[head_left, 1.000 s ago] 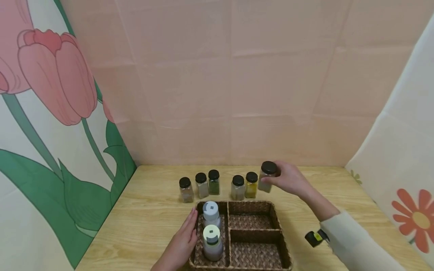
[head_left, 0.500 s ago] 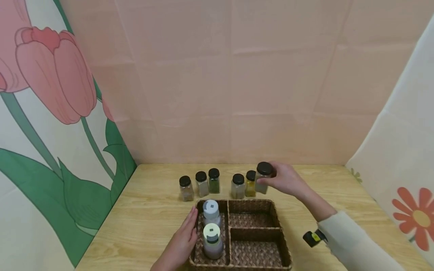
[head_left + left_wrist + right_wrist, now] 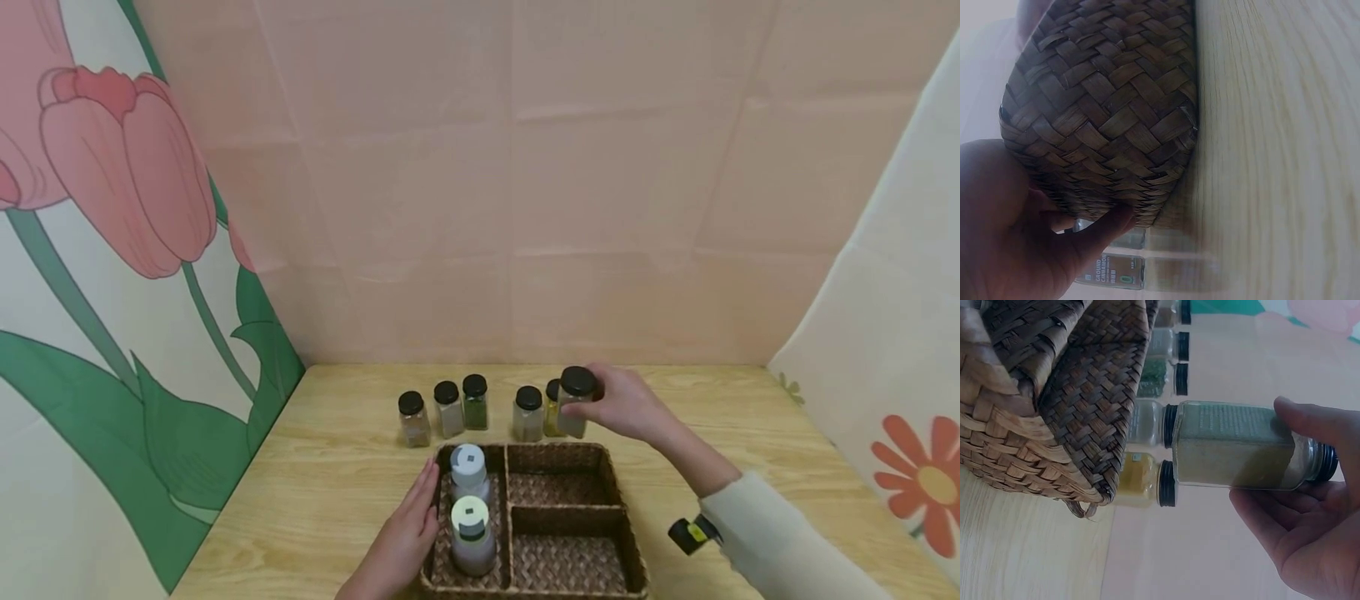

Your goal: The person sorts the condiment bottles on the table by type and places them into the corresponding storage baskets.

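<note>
My right hand (image 3: 628,404) grips a large glass spice jar (image 3: 1229,450) with a black lid, thumb on one side and fingers on the other. In the head view the jar is raised at the back right of the woven basket (image 3: 564,521), partly covering a jar of yellow spice (image 3: 1137,480). A pale-filled jar (image 3: 528,423) stands just left of that one. My left hand (image 3: 401,529) rests along the basket's left outer wall, fingers straight. Two bottles, one with a white cap (image 3: 468,463) and one with a pale yellow-green cap (image 3: 470,512), stand in the left compartment.
Behind the basket's left end stand three more black-lidded jars: a brownish one (image 3: 414,427), a pale one (image 3: 449,418) and a green one (image 3: 476,412). Dividers split the basket into three compartments. Cloth backdrops (image 3: 510,208) hang around the wooden table (image 3: 300,500).
My right hand has carried the large jar left and slightly toward the basket, so it now covers much of the yellow jar. The left hand stays against the basket.
</note>
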Action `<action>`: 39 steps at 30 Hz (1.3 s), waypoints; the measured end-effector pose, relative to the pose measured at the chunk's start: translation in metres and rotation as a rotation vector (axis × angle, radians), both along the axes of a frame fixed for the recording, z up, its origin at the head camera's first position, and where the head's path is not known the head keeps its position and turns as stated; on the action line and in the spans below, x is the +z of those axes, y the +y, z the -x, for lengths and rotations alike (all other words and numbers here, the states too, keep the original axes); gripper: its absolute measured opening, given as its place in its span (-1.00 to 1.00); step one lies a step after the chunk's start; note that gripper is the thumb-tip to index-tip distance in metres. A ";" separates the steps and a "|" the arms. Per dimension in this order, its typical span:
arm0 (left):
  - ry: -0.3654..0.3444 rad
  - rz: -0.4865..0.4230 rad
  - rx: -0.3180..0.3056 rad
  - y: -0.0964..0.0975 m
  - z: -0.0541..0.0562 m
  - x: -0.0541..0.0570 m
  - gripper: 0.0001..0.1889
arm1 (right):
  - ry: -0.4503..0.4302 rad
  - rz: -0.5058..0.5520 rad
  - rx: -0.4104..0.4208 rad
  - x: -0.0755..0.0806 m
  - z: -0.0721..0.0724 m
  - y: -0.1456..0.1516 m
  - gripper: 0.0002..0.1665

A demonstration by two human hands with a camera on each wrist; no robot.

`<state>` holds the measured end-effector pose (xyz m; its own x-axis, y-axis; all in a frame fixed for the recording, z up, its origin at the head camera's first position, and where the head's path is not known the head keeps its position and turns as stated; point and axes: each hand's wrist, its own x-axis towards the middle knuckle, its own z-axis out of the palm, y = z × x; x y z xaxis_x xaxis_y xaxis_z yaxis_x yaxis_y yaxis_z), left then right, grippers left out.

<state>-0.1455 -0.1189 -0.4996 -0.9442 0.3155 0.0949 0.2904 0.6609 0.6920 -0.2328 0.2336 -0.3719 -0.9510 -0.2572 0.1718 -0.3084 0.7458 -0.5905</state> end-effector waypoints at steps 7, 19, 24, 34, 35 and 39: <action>0.018 0.011 0.014 0.001 -0.001 -0.001 -0.36 | -0.029 -0.008 0.023 -0.002 -0.005 -0.008 -0.52; 0.025 0.006 0.003 0.001 0.000 0.001 -0.36 | -0.073 0.005 0.044 -0.008 -0.010 -0.019 -0.56; 0.029 0.001 -0.003 0.001 -0.001 0.001 -0.36 | -0.089 0.018 0.062 -0.011 -0.011 -0.024 -0.55; 0.003 0.007 0.004 0.001 0.000 -0.001 -0.36 | -0.080 -0.006 0.082 -0.014 -0.012 -0.034 -0.57; 0.004 0.007 0.005 0.001 0.000 -0.001 -0.36 | -0.080 -0.014 0.083 -0.014 -0.012 -0.035 -0.56; 0.018 0.004 0.002 0.001 0.000 -0.001 -0.36 | -0.085 -0.038 0.085 -0.017 -0.013 -0.039 -0.56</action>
